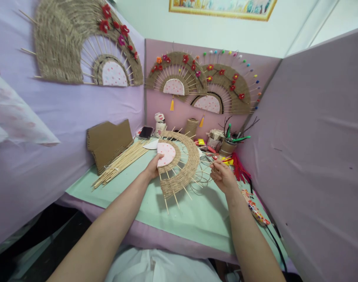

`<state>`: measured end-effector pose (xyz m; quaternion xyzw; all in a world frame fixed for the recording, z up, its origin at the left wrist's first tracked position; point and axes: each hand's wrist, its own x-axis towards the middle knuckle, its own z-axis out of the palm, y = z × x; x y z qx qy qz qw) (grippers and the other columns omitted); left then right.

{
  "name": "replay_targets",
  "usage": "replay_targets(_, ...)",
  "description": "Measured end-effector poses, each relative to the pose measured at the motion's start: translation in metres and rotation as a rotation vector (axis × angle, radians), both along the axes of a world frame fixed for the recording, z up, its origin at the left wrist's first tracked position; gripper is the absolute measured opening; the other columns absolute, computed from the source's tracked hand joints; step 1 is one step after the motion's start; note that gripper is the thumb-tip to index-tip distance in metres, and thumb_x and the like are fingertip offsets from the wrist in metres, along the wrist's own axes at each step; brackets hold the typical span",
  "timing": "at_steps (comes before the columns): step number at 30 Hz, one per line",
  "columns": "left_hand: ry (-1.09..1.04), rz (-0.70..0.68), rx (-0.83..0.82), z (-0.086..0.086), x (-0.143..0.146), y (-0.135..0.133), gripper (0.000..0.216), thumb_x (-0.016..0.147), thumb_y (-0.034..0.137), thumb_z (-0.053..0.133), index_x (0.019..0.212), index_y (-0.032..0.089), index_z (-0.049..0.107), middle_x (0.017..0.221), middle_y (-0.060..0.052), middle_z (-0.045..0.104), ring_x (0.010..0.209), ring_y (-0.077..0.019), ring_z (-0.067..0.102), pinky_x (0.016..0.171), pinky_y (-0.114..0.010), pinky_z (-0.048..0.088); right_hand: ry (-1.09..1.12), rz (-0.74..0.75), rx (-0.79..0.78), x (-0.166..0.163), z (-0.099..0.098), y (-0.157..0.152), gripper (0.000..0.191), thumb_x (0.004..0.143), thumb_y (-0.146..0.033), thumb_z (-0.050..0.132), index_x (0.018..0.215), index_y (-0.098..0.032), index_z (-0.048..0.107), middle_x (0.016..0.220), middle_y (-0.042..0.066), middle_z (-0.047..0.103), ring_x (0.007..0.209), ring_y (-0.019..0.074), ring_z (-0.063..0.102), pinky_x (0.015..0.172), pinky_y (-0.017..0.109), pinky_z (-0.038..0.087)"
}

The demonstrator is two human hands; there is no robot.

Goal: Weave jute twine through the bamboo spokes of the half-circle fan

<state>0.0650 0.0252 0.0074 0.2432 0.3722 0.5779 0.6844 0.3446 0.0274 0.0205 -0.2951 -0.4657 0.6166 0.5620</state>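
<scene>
My left hand (153,166) grips the straight inner edge of a half-round fan (192,154), its thumb on the white, red-dotted centre piece. The fan is made of thin sticks with bands of brown twine woven across them, and stick ends poke out past the outer band. It is tilted above the table. My right hand (223,176) is to the right of the fan, fingers pinched together on what looks like a thin strand of twine. Loose loops of twine (205,178) hang between the fan and that hand.
A bundle of thin sticks (123,162) and brown cardboard (110,141) lie at left. Behind are a phone (146,132), a twine spool (191,127) and a can of tools (227,148). Red tassels (240,168) and a patterned power strip (257,211) lie at right. Finished fans (179,58) hang on the panels.
</scene>
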Motion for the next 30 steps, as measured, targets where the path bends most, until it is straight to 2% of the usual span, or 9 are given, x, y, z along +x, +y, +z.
replay_targets(7, 0.020, -0.054, -0.006, -0.005, -0.002, 0.004, 0.041, 0.078, 0.024, 0.046, 0.111, 0.001, 0.057, 0.079, -0.015, 0.072, 0.067, -0.0228, 0.068, 0.068, -0.032, 0.053, 0.069, -0.114, 0.003, 0.003, 0.000, 0.003, 0.019, 0.062, -0.020, 0.071, 0.076, -0.020, 0.058, 0.053, -0.007, 0.048, 0.036, 0.0012, 0.025, 0.034, 0.017, 0.022)
replay_targets(12, 0.018, -0.096, -0.011, -0.001, -0.001, 0.000, 0.043, 0.078, 0.023, 0.045, 0.113, 0.001, 0.055, 0.075, -0.013, 0.072, 0.065, -0.0217, 0.067, 0.067, -0.032, 0.053, 0.066, -0.097, -0.051, 0.001, 0.000, 0.003, 0.020, 0.061, -0.019, 0.071, 0.072, -0.019, 0.054, 0.047, -0.010, 0.037, 0.036, 0.0011, 0.025, 0.034, 0.015, 0.019)
replay_targets(20, -0.011, -0.185, -0.029, 0.000, -0.004, -0.002, 0.044, 0.077, 0.027, 0.044, 0.110, -0.001, 0.057, 0.073, -0.014, 0.072, 0.062, -0.0227, 0.067, 0.066, -0.033, 0.052, -0.010, 0.159, -0.223, -0.002, -0.005, 0.002, 0.025, 0.064, -0.023, 0.072, 0.073, -0.019, 0.049, 0.050, -0.011, 0.032, 0.039, 0.0016, 0.021, 0.036, 0.015, 0.017)
replay_targets(25, -0.115, -0.245, -0.004, -0.002, -0.011, -0.001, 0.038, 0.075, 0.028, 0.046, 0.100, 0.004, 0.061, 0.075, -0.014, 0.072, 0.063, -0.0234, 0.067, 0.063, -0.032, 0.052, -0.020, 0.309, -0.170, -0.003, -0.004, -0.002, 0.024, 0.069, -0.028, 0.071, 0.073, -0.019, 0.048, 0.053, -0.009, 0.030, 0.042, 0.0034, 0.021, 0.038, 0.016, 0.018)
replay_targets(30, -0.182, -0.212, -0.015, 0.005, -0.012, -0.005, 0.032, 0.074, 0.027, 0.048, 0.094, 0.008, 0.062, 0.066, -0.010, 0.070, 0.055, -0.0218, 0.065, 0.053, -0.029, 0.049, -0.024, 0.388, -0.108, -0.002, -0.002, -0.007, 0.020, 0.073, -0.031, 0.069, 0.076, -0.018, 0.054, 0.053, -0.009, 0.022, 0.044, 0.0039, 0.016, 0.040, 0.016, 0.018)
